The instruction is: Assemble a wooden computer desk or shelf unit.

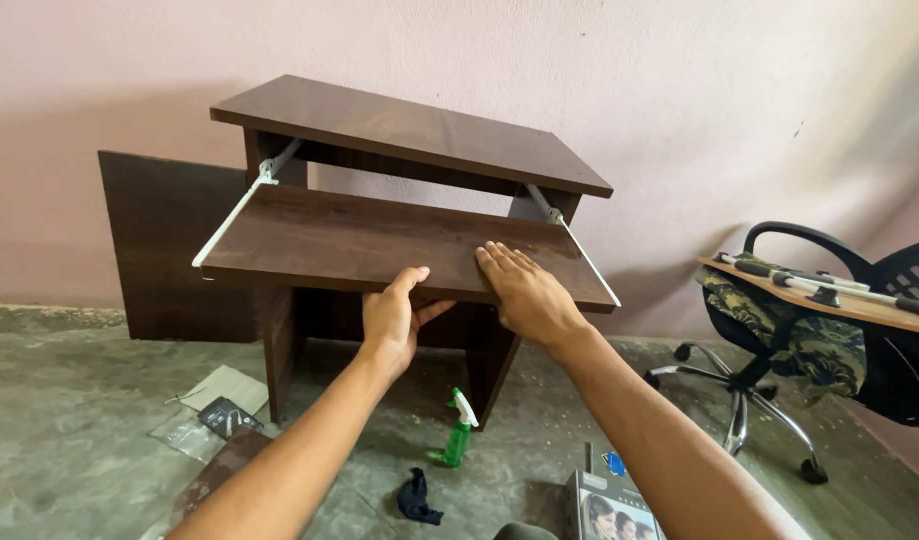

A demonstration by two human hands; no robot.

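Item: dark wood desk (409, 130) against the pink wall, our landmark throughout

- Tray (359, 240): pull-out board under the desk's tabletop, drawn fully forward on white rails (241, 208)
- Left hand (391, 318): at the tray's front edge, thumb on top, fingers curled beneath and clamped on the board
- Right hand (524, 292): beside the left, flat on the tray, fingers straight and close together, gripping nothing
- Loose panel (169, 240): leaning on the wall left of the desk
- Spray bottle (457, 432), green, and dark cloth (415, 497): floor in front of the desk
- Plastic bags (207, 415): floor, front left
- Office chair (819, 340) carrying a board: right of the desk

Progress, as we judge it: frame, tabletop and tray mounted; one panel unfitted
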